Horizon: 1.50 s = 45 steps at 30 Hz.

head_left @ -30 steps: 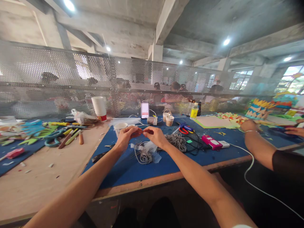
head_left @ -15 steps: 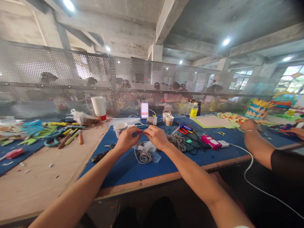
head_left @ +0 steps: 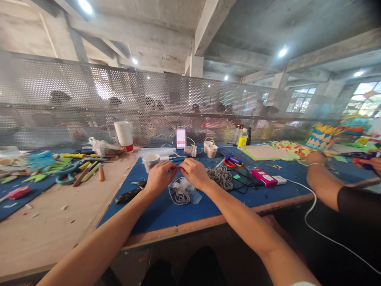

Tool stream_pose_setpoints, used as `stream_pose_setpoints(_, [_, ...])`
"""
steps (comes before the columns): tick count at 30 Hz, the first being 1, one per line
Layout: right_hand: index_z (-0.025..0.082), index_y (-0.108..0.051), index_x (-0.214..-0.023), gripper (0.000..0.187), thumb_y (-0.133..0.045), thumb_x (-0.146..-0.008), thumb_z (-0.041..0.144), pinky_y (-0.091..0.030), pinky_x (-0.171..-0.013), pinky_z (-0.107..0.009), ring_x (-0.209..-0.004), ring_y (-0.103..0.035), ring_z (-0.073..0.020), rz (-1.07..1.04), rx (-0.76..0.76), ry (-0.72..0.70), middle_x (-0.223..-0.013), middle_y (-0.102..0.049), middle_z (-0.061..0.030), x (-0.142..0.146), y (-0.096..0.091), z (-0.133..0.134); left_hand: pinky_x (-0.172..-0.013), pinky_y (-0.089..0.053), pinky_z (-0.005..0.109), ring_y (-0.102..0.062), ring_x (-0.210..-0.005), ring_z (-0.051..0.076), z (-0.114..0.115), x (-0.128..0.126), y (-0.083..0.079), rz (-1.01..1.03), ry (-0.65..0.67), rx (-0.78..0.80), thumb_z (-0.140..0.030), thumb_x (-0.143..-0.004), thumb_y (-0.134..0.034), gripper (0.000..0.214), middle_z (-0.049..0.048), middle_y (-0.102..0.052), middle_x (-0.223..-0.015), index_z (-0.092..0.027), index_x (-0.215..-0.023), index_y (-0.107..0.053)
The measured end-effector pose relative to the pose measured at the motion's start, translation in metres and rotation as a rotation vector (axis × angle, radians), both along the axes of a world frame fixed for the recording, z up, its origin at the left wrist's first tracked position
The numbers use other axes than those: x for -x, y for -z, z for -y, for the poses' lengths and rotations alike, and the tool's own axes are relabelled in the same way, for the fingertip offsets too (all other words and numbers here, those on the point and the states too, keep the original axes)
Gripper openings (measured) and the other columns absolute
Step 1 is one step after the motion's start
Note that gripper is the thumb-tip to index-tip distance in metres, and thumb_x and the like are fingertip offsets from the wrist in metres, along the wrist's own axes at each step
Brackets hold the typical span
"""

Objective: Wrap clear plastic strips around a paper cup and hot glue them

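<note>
My left hand (head_left: pixel 161 176) and my right hand (head_left: pixel 195 172) meet above the blue mat (head_left: pixel 166 220), both with fingers pinched together at the tips. Whatever they pinch is too small to make out. Just below them lies a bundle of grey cord (head_left: pixel 182 196) with clear plastic (head_left: pixel 195 194) around it. A larger tangle of grey cord (head_left: pixel 220 177) sits right of my right hand. Close behind my left hand stands a white paper cup (head_left: pixel 151 161). A black-handled tool (head_left: pixel 128 196) rests left of my left wrist.
A phone (head_left: pixel 181 138) stands upright behind my hands, near a spool (head_left: pixel 189 151). Scissors (head_left: pixel 229 163), a pink box (head_left: pixel 264 178) and a yellow-labelled bottle (head_left: pixel 242 140) are to the right. A co-worker's hand (head_left: pixel 317 158) works at far right. Large blue-handled scissors (head_left: pixel 67 173) lie left.
My left hand has turned slightly and lowered its fingertips; the pinch stays close to my right hand. At far right, the co-worker's hands have shifted, one lifting a dark tool.
</note>
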State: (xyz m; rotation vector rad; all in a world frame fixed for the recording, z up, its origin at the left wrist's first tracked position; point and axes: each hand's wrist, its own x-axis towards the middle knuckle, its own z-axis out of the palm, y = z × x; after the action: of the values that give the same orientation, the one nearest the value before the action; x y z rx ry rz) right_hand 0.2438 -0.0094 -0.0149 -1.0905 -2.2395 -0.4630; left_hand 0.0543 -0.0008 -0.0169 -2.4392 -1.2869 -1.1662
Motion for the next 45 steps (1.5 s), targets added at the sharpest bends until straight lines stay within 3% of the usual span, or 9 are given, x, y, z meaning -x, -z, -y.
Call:
stream_pose_setpoints(10, [0.018,-0.066,-0.1,0.016,-0.05,-0.099,0.02,-0.044,-0.083,-0.032,-0.098,-0.059,-0.0214,0.065,-0.041,0.056,-0.099,-0.064,-0.0083,0.008,0.004,0.002,-0.074,-0.045,0.032,-0.069,-0.079,0.024,0.003,-0.005,0.004,-0.053,-0.078,-0.04,-0.022,-0.087,-0.056,0.015,0.0077,-0.075,-0.081,-0.021,-0.082,-0.07])
stream_pose_setpoints(23, [0.018,-0.064,-0.099,0.015,-0.05,-0.099,0.019,-0.046,-0.077,-0.028,-0.092,-0.063,-0.0196,-0.008,0.002,0.115,-0.102,-0.065,-0.0079,0.014,0.004,0.004,-0.07,-0.044,0.031,-0.069,-0.078,0.024,0.005,-0.009,0.006,-0.057,-0.164,-0.08,-0.026,-0.09,-0.054,0.019,0.0082,-0.076,-0.081,-0.022,-0.082,-0.07])
stream_pose_setpoints(32, [0.019,-0.064,-0.099,0.014,-0.05,-0.099,0.02,-0.044,-0.072,-0.025,-0.087,-0.065,-0.0169,-0.169,0.054,0.134,-0.101,-0.065,-0.0059,0.02,0.006,-0.002,-0.065,-0.04,0.03,-0.069,-0.078,0.024,0.005,-0.017,0.007,-0.008,-0.236,-0.072,-0.029,-0.092,-0.052,0.022,0.0084,-0.076,-0.081,-0.022,-0.079,-0.069])
stream_pose_setpoints(45, [0.019,-0.069,-0.086,0.011,-0.058,-0.089,0.017,-0.048,-0.079,-0.028,-0.083,-0.067,-0.0178,-0.57,0.295,0.08,-0.09,-0.071,-0.0052,0.026,0.01,-0.019,-0.064,-0.04,0.03,-0.071,-0.08,0.027,0.006,-0.023,0.002,0.103,-0.248,0.067,-0.036,-0.092,-0.051,0.028,0.0115,-0.078,-0.087,-0.022,-0.091,-0.075])
